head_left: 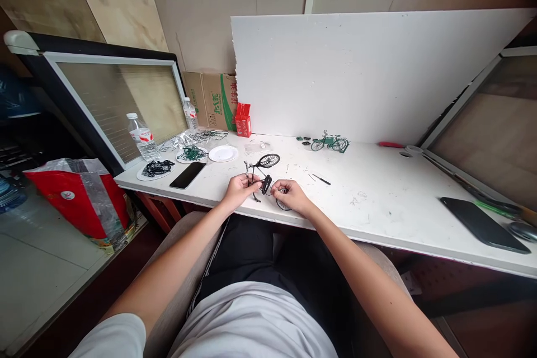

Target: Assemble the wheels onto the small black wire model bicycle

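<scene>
Black miniature bicycle with thin spoked wheels [267, 183] sits between the person's two hands, by the near edge of the white rectangular desk [377, 196], left of its middle; whether it touches the top I cannot tell. The left hand [243, 189] has its thumb and bent fingers clamped on the bicycle's frame, the thumb pointing right. The right hand [291, 197] is turned back upward, thumb and forefinger drawn together on the bicycle beside the nearer wheel [283, 201]; the exact part pinched is hidden. Both wrists are low over the near edge, and the bare forearms slant inward from the body. Beyond the fingers, the farther wheel [269, 161] points toward the far edge. A slim dark pointed tool [321, 179] lies right of the bicycle. Toward the left end are a black flat phone [188, 175], a white round plate [224, 153], and a heap of black thin plastic parts [158, 168] near the front left corner. Along the far edge stand a green miniature bicycle [330, 142] and a red cardboard carton [243, 119]. Near the right end lies a black flat slab [482, 224].
</scene>
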